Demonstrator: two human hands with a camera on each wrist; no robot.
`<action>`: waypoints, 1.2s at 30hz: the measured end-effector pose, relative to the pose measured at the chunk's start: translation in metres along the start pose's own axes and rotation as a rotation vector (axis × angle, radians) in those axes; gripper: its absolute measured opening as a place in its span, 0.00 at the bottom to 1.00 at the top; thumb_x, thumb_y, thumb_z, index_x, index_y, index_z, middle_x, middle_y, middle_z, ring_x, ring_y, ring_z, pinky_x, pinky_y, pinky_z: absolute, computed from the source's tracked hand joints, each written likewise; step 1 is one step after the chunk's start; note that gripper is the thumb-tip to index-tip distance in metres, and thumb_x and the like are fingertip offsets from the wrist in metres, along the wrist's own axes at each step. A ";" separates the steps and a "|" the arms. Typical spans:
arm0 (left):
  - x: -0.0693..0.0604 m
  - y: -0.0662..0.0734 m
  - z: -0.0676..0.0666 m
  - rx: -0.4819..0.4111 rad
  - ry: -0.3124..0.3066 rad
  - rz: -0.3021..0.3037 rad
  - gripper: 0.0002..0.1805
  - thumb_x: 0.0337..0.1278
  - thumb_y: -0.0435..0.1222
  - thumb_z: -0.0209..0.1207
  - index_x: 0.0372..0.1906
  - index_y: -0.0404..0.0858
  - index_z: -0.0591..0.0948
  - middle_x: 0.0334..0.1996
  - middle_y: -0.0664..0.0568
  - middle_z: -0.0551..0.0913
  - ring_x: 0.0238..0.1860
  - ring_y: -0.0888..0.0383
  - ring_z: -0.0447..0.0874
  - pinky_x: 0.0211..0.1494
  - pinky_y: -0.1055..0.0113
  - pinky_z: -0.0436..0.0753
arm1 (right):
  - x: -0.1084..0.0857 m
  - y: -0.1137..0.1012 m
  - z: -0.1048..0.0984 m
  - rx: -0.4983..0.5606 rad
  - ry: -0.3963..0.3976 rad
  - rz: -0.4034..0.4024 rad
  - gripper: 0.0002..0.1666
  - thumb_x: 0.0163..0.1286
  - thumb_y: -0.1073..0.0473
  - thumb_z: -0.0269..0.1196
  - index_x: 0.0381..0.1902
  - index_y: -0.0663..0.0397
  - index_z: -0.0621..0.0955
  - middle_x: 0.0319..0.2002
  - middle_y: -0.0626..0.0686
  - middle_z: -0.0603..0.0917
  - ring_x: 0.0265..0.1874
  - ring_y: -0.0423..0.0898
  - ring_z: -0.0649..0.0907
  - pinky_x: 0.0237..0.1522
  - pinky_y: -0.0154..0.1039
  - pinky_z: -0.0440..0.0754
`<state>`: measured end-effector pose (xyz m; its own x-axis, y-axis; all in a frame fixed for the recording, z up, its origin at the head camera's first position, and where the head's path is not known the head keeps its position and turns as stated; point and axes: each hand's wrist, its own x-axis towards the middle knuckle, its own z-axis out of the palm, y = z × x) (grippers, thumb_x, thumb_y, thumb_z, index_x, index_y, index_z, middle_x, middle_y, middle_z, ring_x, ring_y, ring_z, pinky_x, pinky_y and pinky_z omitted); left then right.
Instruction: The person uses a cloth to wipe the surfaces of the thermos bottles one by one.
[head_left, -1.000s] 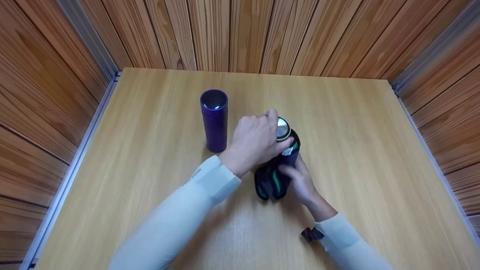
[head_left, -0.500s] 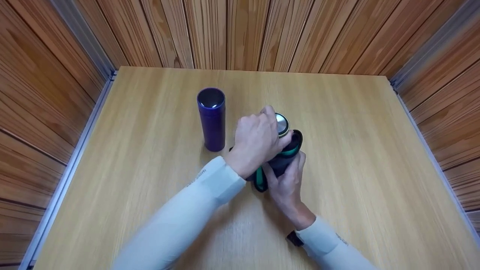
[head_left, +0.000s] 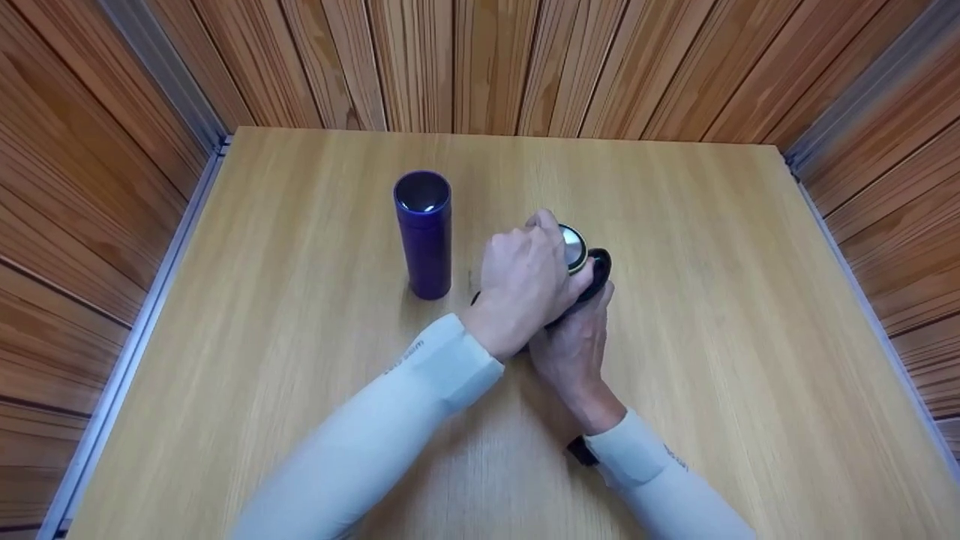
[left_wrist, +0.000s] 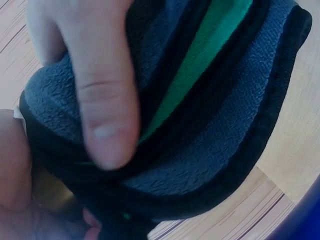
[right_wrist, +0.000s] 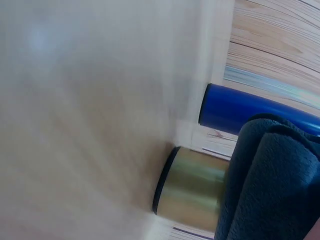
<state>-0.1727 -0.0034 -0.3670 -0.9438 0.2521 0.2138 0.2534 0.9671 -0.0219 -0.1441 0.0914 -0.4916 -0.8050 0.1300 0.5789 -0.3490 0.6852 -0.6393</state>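
gold cylinder meets dark cloth

our head view shows just the round silver end of the gold cylinder, ringed in dark and yellow; the right wrist view gives us its shiny body and the black rim at the other end. the left wrist view alone shows us the bright green stripe on the dark cloth, with a thumb pressed down beside it; from the head we make out little more of the cloth than its black edge.

the cloth looks soft and napped, blue-grey with thick black binding. the cylinder is smooth, and the cloth covers part of it; how far round it goes we cannot tell.

the left hand grasps the cylinder near the silver end, which shows just beyond its curled fingers. the right hand grips the cloth, just below the left hand in the head view. we cannot tell whether the cylinder touches the bench. to the left of both hands, apart from them, a purple tumbler stands upright on the bench; the right wrist view renders it blue.
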 end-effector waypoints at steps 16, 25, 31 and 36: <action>0.004 -0.001 -0.004 -0.027 -0.061 -0.013 0.36 0.66 0.69 0.46 0.46 0.37 0.75 0.23 0.55 0.82 0.20 0.59 0.82 0.21 0.69 0.78 | -0.010 0.006 -0.007 0.009 -0.184 0.098 0.49 0.67 0.57 0.71 0.72 0.66 0.53 0.59 0.65 0.67 0.49 0.56 0.78 0.51 0.52 0.80; 0.010 0.007 -0.005 0.011 -0.103 -0.067 0.40 0.65 0.70 0.46 0.49 0.35 0.79 0.24 0.56 0.82 0.21 0.60 0.81 0.23 0.68 0.79 | -0.015 0.000 -0.013 0.090 -0.125 0.117 0.36 0.75 0.62 0.63 0.71 0.65 0.57 0.58 0.61 0.70 0.54 0.52 0.78 0.58 0.50 0.79; 0.012 0.008 -0.006 0.023 -0.096 -0.083 0.41 0.64 0.70 0.45 0.50 0.36 0.80 0.26 0.56 0.84 0.24 0.60 0.83 0.24 0.67 0.80 | -0.005 -0.004 -0.010 0.091 0.006 0.019 0.33 0.74 0.60 0.63 0.66 0.70 0.62 0.57 0.66 0.72 0.53 0.56 0.78 0.55 0.53 0.77; 0.012 0.007 -0.006 0.016 -0.088 -0.082 0.40 0.63 0.71 0.46 0.47 0.36 0.80 0.26 0.56 0.83 0.24 0.60 0.85 0.23 0.68 0.80 | 0.000 -0.001 -0.009 0.035 -0.025 0.014 0.36 0.71 0.58 0.67 0.66 0.69 0.63 0.56 0.66 0.73 0.51 0.57 0.78 0.52 0.55 0.77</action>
<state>-0.1808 0.0066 -0.3585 -0.9764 0.1738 0.1286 0.1722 0.9848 -0.0235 -0.1388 0.0970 -0.4864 -0.8214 0.1212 0.5573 -0.3540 0.6577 -0.6649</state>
